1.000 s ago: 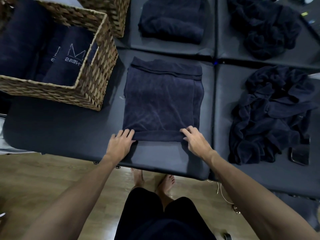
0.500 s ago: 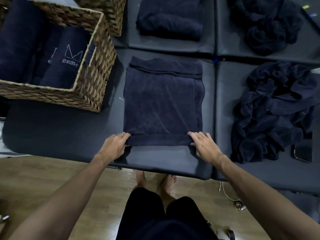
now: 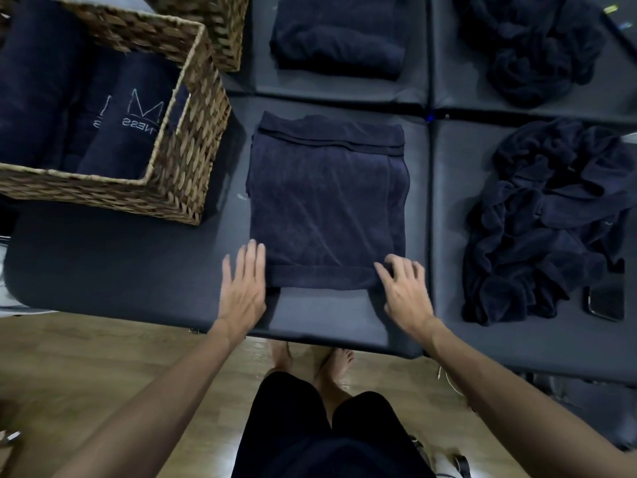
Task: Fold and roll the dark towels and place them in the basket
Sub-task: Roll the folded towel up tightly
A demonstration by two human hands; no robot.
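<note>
Two hands work the near hem of the folded towel (image 3: 324, 205), which lies flat on the dark bench (image 3: 113, 270). We have our left hand (image 3: 243, 286) spread flat against the towel's near left corner, where half a second ago its fingers were curled under that edge; our right hand (image 3: 404, 292) has its fingers bent over the near right corner, and we cannot tell whether they pinch the cloth or only press it. Along that near edge we now see a narrow turned-over band, which we judge to be the first turn of the roll, so folding looks finished and rolling away from us comes next. Left of the towel and farther off stands the wicker basket (image 3: 188, 167), with rolled towels (image 3: 124, 119) already inside. Right of the towel lies a crumpled heap (image 3: 541, 219) waiting, with a phone (image 3: 606, 302) just beside it. Beyond the towel rests another folded one (image 3: 339, 29).
</note>
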